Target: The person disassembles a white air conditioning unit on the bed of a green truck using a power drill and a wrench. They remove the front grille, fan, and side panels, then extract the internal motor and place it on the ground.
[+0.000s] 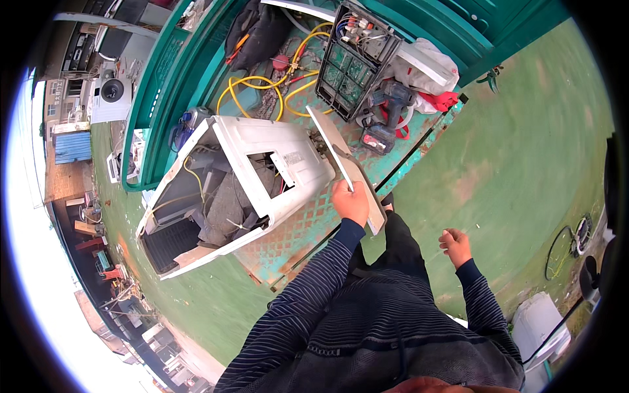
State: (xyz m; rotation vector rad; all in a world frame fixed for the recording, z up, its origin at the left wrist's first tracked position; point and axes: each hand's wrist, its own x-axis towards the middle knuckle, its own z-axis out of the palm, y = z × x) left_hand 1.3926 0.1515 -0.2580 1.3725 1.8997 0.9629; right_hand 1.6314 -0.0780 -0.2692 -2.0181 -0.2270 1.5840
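My left hand [352, 204] is closed round the edge of a flat panel [341, 154], pale on one side with a white edge, which stands tilted beside a white appliance casing [304, 147]. The casing lies on a worn teal metal cart bed [275, 250]; it has a rectangular cut-out, with grey felt and loose wires inside. My right hand [456, 247] hangs over the green floor to the right, away from the cart, fingers loosely curled and apart from the thumb, with nothing visible in it. A cordless drill [388, 116] lies on the bed beyond the panel.
A black crate [354, 62] of small parts stands on the bed, beside a yellow hose [282, 98] and a dark bag [257, 33]. Teal side walls [149, 111] bound the cart. A white washing machine [110, 98] stands far left, a whitish appliance [540, 327] at lower right.
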